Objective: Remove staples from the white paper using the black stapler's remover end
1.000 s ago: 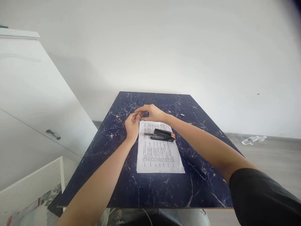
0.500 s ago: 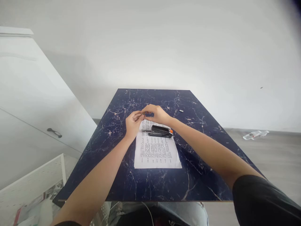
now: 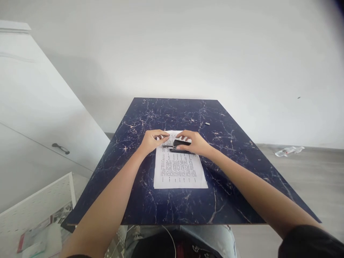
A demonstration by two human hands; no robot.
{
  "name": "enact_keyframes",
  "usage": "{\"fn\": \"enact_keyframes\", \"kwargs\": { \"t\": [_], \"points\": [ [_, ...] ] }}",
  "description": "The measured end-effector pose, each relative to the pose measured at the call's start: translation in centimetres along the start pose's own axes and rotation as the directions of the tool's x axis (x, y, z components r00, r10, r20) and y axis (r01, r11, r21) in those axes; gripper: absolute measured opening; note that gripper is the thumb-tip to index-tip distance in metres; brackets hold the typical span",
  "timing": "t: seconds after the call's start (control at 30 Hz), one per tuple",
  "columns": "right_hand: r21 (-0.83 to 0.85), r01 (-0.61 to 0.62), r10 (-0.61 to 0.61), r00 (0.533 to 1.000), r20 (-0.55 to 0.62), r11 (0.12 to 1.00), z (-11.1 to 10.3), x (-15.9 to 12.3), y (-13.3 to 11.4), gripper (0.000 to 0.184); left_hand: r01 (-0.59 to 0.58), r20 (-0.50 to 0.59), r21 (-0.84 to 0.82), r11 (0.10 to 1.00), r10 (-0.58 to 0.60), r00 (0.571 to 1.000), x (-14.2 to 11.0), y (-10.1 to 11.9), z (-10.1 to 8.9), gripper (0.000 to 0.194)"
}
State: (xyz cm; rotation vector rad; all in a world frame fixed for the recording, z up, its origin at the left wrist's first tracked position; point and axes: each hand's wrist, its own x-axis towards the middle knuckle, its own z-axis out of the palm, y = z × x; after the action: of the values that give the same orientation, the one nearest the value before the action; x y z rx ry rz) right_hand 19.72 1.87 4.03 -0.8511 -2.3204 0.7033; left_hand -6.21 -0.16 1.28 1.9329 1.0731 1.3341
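A black stapler (image 3: 182, 142) lies across a printed sheet of paper (image 3: 180, 172), its metal rail sticking out on the left. My right hand (image 3: 195, 141) is closed around the stapler's right part, thumb on the near side and fingers on the far side; its orange end is hidden under the palm. To the left, my left hand (image 3: 154, 140) is above the paper's upper left edge, thumb and fingertips pinched together close to the rail's tip. Whatever sits in that pinch is too small to make out.
The paper rests on a dark blue marble-patterned table (image 3: 139, 200). A small grey strip (image 3: 207, 124) lies farther back, right of the paper. A white cabinet (image 3: 40, 107) stands left; a clear plastic package (image 3: 288, 151) is on the floor at right.
My hands were together at the paper's top edge and have come apart. The right one has moved down onto the stapler, while the left remains pinched nearby. The view has shifted slightly.
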Motion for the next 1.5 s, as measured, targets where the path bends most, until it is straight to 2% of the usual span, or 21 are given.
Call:
{"fn": "enact_keyframes", "kwargs": {
  "t": [0.07, 0.13, 0.23, 0.43, 0.63, 1.03, 1.1, 1.27, 1.5],
  "points": [
    [-0.053, -0.012, 0.012, 1.000, 0.012, 0.999, 0.7, -1.7, 0.6, 0.039, -0.042, 0.127, 0.047, 0.998, 0.036, 0.991, -0.1, 0.2, -0.4, 0.014],
    [-0.088, -0.048, 0.046, 0.999, -0.019, 0.995, 1.4, -2.8, 1.2, 0.032, -0.043, 0.233, 0.050, 0.998, 0.030, 0.972, -0.3, 0.3, -0.5, 0.014],
    [-0.108, -0.076, 0.072, 0.996, -0.044, 0.991, 1.8, -3.2, 1.6, 0.024, -0.018, 0.307, 0.065, 0.998, -0.002, 0.952, -0.5, 0.3, -0.4, 0.019],
    [-0.103, -0.055, 0.053, 0.998, -0.019, 0.993, 1.6, -3.2, 1.6, 0.021, -0.066, 0.269, 0.234, 0.970, 0.000, 0.963, -0.5, 0.1, -0.4, 0.021],
    [-0.115, -0.056, 0.053, 0.998, -0.023, 0.992, 1.7, -3.3, 1.7, 0.018, -0.073, 0.296, 0.256, 0.964, -0.006, 0.955, -0.4, 0.2, -0.3, 0.020],
    [-0.113, -0.059, 0.056, 0.998, -0.023, 0.992, 1.6, -3.3, 1.6, 0.017, -0.058, 0.373, 0.218, 0.974, -0.028, 0.927, -0.4, -0.2, -0.4, 0.014],
    [-0.107, -0.056, 0.054, 0.998, -0.022, 0.993, 1.6, -3.3, 1.7, 0.018, -0.063, 0.401, 0.213, 0.975, -0.028, 0.915, -0.4, -0.2, -0.8, 0.018],
    [-0.102, -0.063, 0.061, 0.998, -0.022, 0.993, 1.5, -3.3, 1.8, 0.019, -0.055, 0.481, 0.172, 0.984, -0.035, 0.876, -0.3, -0.3, -1.9, 0.043],
    [-0.082, -0.059, 0.058, 0.998, -0.017, 0.995, 1.4, -3.4, 1.8, 0.020, -0.045, 0.480, 0.137, 0.990, -0.026, 0.877, -0.1, -0.1, -2.5, 0.040]
  ]
}}
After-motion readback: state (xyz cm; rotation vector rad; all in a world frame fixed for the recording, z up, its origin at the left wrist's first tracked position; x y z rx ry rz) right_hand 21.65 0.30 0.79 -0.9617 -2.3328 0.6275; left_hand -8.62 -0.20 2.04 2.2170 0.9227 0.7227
